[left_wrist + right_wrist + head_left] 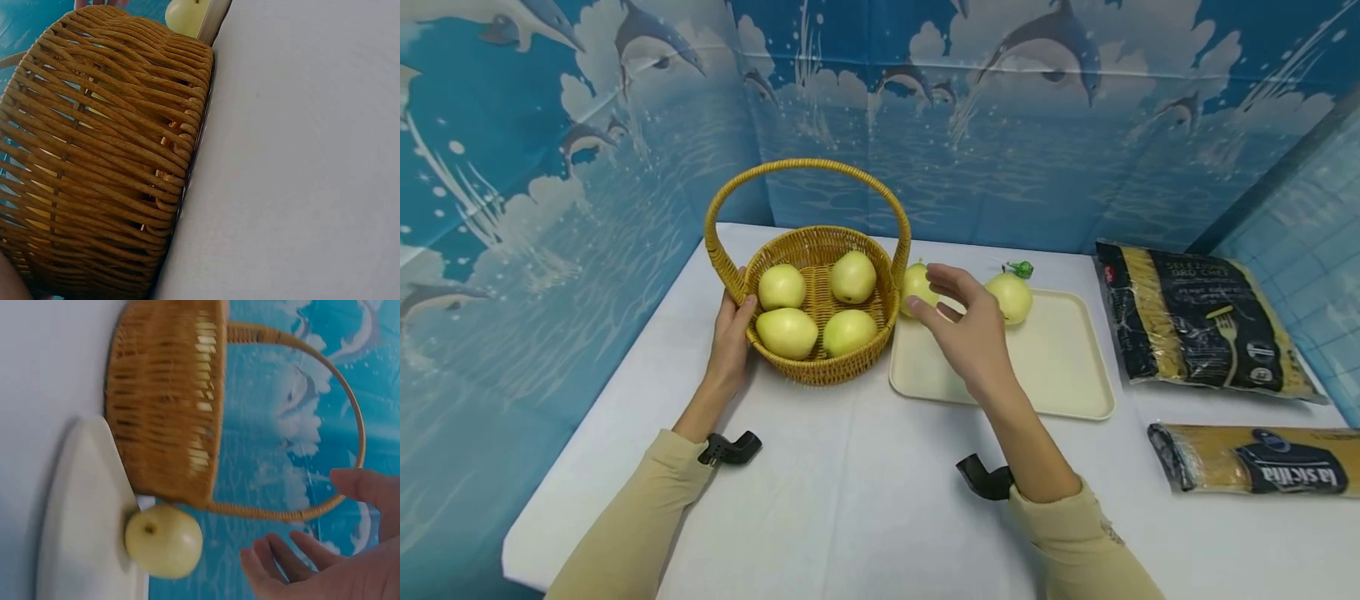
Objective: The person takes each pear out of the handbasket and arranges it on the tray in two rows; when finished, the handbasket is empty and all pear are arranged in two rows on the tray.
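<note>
A wicker basket [820, 371] with a tall arched handle [808, 163] stands on the table and holds several pale green pears [782, 287]. My left hand [730, 337] grips the basket's left side at the foot of the handle, thumb along the rim. Right of the basket, my right hand [973, 333] is raised over a cream tray [1060, 358], fingers loosely bent and nothing between them. One pear [164, 541] sits at the tray's back left corner, close beside the basket. Another pear [1011, 298] lies at the tray's back edge, just beyond the right hand.
A small green object [1019, 268] shows behind the tray. To the right lie a black and gold pasta bag [1210, 321] and a long spaghetti packet [1262, 460]. A dolphin-printed curtain [865, 108] closes off the back and sides of the white table [820, 500].
</note>
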`<state>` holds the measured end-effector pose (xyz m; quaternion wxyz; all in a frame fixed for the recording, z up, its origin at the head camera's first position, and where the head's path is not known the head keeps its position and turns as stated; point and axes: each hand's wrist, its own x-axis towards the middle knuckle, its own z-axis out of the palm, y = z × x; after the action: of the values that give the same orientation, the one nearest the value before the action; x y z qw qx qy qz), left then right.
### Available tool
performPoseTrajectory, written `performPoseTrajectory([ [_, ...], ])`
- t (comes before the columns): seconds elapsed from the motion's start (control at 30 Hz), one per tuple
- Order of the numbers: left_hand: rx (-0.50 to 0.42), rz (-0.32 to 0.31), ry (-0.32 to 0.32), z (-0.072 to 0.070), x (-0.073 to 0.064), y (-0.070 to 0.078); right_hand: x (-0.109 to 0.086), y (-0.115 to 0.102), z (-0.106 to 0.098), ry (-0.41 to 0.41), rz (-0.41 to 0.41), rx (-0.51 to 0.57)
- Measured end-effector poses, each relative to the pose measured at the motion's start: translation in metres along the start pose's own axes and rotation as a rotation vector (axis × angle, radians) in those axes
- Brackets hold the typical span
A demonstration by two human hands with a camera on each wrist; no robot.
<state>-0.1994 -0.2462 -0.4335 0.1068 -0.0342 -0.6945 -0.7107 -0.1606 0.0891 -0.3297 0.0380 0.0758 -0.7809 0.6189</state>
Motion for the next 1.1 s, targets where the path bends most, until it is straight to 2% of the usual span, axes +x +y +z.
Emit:
performPoseTrajectory([
  [0.2, -0.003, -0.011, 0.000, 0.001, 0.002, -0.001, -0.004, 0.001, 0.028, -0.107, -0.054, -0.052],
  [0.33, 0.007, -0.012, -0.002, 0.002, 0.002, -0.002, 0.004, -0.001, 0.046, -0.175, -0.092, -0.066],
  [0.53, 0.020, -0.020, 0.011, 0.000, 0.002, -0.002, 0.028, -0.001, 0.071, -0.372, -0.098, 0.064],
  [0.6, 0.020, -0.021, 0.012, -0.001, 0.002, -0.002, 0.035, -0.001, 0.078, -0.435, -0.091, 0.077],
  [0.8, 0.008, -0.026, 0.010, 0.001, 0.001, -0.004, 0.054, 0.000, 0.093, -0.555, -0.096, -0.013],
  [1.1, 0.015, -0.032, 0.016, 0.000, 0.001, -0.002, 0.075, 0.000, 0.112, -0.645, -0.101, -0.230],
])
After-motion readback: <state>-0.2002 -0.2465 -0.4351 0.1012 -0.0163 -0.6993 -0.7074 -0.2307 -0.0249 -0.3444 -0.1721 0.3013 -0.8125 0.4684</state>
